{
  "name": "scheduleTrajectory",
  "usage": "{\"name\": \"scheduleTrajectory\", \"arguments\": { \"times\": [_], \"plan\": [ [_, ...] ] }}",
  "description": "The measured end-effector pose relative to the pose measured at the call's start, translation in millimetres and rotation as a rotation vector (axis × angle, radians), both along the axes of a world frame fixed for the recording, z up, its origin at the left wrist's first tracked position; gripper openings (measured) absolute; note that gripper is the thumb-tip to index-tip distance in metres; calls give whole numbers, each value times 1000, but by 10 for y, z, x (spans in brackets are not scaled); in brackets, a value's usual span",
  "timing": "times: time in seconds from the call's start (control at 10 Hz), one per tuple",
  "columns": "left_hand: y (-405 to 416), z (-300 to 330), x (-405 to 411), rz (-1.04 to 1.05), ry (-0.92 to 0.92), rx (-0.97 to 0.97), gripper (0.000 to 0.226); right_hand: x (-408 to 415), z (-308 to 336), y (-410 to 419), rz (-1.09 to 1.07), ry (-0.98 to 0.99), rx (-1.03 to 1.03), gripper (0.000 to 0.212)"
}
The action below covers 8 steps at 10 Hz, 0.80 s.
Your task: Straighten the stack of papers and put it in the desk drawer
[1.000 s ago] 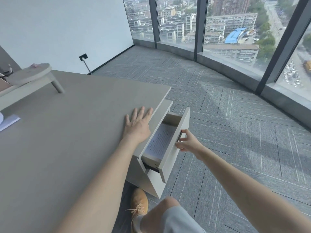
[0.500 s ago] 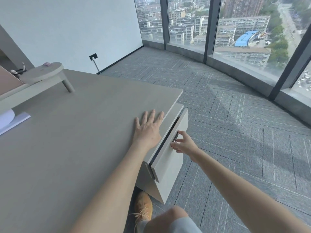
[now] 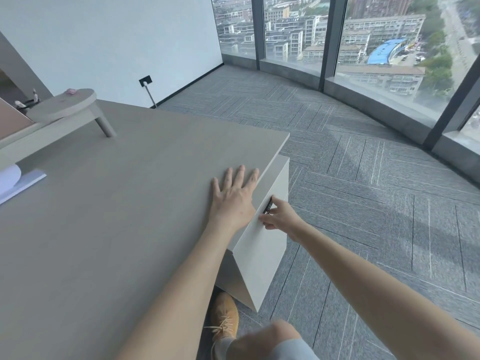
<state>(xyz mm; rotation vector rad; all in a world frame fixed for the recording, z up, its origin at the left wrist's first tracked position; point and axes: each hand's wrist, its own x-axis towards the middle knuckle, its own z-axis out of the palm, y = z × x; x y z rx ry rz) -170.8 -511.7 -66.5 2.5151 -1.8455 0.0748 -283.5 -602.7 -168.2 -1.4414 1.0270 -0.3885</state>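
Note:
The pale desk drawer [image 3: 262, 245] under the desk's right edge is pushed in flush with its cabinet. The stack of papers is out of sight inside it. My right hand [image 3: 279, 216] rests against the drawer front with fingertips at the dark handle [image 3: 267, 205]. My left hand [image 3: 232, 197] lies flat with fingers spread on the grey desk top [image 3: 117, 216], close to the right edge above the drawer.
A low raised shelf with a round end [image 3: 62, 105] stands at the desk's far left, with white paper [image 3: 15, 181] beneath it. Grey carpet [image 3: 363, 203] stretches to curved floor-to-ceiling windows on the right. My knee and tan shoe [image 3: 224, 318] sit below the desk edge.
The drawer, open with the papers showing one second ago, has been pushed fully in by my right hand. My left hand stayed flat on the desk.

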Motion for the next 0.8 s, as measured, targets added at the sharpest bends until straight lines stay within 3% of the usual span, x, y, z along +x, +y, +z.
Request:
{"name": "scheduleTrajectory", "arguments": {
  "times": [0.3,0.4,0.5,0.6,0.7,0.8],
  "plan": [
    [13,-2,0,0,4,0,71,14,12,-38,113,129,-71,43],
    [21,9,7,-4,24,-3,73,60,123,-30,205,176,-13,82],
    [41,44,12,-6,69,-18,77,64,158,-27,159,279,-63,57],
    [67,69,36,24,235,-87,68,-21,275,-28,85,339,-210,34],
    [178,241,20,112,614,-216,44,-164,541,-1,88,352,-296,59],
    [404,541,-34,197,984,-503,25,-261,917,30,5,193,-402,49]
  ]
}}
